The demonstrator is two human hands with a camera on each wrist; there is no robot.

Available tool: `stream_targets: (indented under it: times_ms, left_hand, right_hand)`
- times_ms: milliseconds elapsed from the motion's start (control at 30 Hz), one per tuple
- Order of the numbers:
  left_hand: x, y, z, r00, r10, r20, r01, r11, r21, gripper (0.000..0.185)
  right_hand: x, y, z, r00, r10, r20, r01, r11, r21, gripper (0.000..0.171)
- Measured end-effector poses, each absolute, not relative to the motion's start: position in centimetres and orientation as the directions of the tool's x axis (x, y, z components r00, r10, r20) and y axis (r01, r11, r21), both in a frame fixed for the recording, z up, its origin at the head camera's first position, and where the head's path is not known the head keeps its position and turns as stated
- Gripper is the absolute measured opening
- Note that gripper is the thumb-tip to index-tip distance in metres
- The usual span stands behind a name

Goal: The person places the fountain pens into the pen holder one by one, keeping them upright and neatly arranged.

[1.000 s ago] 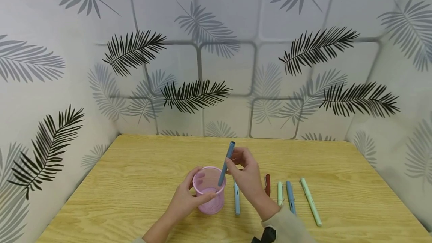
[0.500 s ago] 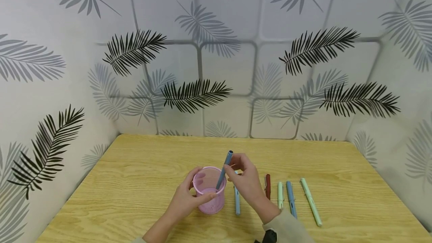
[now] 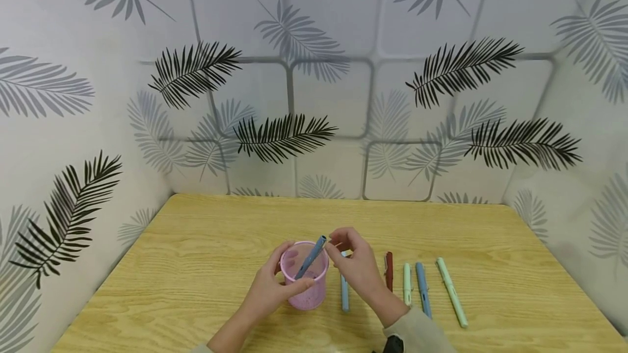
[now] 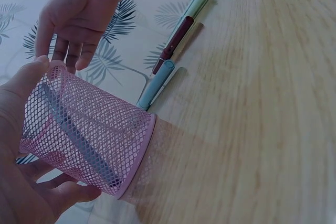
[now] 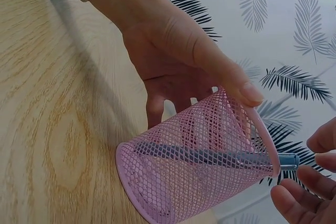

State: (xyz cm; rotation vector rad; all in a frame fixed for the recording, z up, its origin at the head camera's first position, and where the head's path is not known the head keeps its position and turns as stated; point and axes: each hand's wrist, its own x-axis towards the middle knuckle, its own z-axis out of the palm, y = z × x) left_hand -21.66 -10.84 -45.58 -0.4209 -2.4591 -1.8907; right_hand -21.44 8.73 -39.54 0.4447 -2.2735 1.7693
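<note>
Leaf-printed wall covering [image 3: 328, 97] stands behind a wood-grain worktop [image 3: 221, 244]. On the worktop, a pink mesh cup [image 3: 310, 297] is gripped by the left hand [image 3: 270, 282], its thumb at the front of the rim and its fingers round the far side. A blue-grey pen [image 3: 310, 257] leans inside the cup, its lower end near the base and its capped end poking just past the rim. Beside that end, the right hand [image 3: 355, 260] holds nothing, its fingers loosely bent and slightly apart from the pen. Partly beneath this hand lies a light blue pen [image 3: 345, 293]; farther right are a dark red pen [image 3: 390, 271], a pale green pen [image 3: 407, 284], a mid-blue pen [image 3: 422, 287] and, outermost, a slanting green pen [image 3: 452, 293].
</note>
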Motion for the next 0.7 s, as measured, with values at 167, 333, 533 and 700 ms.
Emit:
stream_targets:
  times_ms: [167, 333, 533, 700]
  left_hand:
    - [-21.6, -10.8, -45.5, -0.966, 0.202, 0.164, 0.211, 0.238, 0.948, 0.080]
    - [-21.7, -10.8, -45.6, -0.967, 0.195, 0.163, 0.210, 0.256, 0.944, 0.080]
    - [-21.7, -10.8, -45.6, -0.970, 0.187, 0.158, 0.205, 0.267, 0.942, 0.081]
    - [-21.6, -10.7, -45.5, -0.968, 0.187, 0.165, 0.212, 0.267, 0.940, 0.083]
  right_hand:
    - [-22.6, 9.2, -41.4, -0.934, -0.078, 0.349, -0.357, 0.238, -0.903, 0.016]
    - [-22.8, 9.7, -41.9, -0.932, -0.074, 0.355, -0.362, 0.238, -0.901, 0.015]
    - [-22.7, 10.2, -41.9, -0.940, -0.072, 0.333, -0.340, 0.248, -0.907, 0.014]
    - [-22.5, 10.9, -41.7, -0.948, -0.053, 0.314, -0.316, 0.260, -0.912, 0.014]
